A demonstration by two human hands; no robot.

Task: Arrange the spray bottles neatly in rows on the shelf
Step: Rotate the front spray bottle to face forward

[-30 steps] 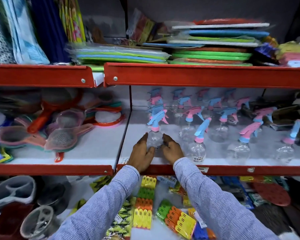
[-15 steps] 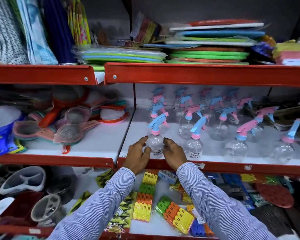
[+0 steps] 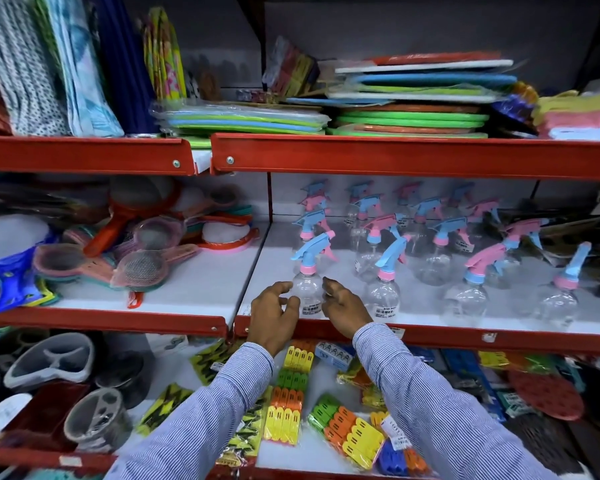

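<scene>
Two hands — my left hand (image 3: 274,315) and right hand (image 3: 343,306), fingers spread — are cupping the front-left spray bottle (image 3: 307,289) near the shelf (image 3: 499,337) edge, so I am nudging gently — keeping it upright.

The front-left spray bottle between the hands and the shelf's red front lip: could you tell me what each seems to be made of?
Front-left spray bottle: probably clear glossy plastic, since the shelf shows through it; its blue trigger head looks like opaque plastic. Red front lip: likely painted sheet metal, smooth, folded, with a screw.
</scene>
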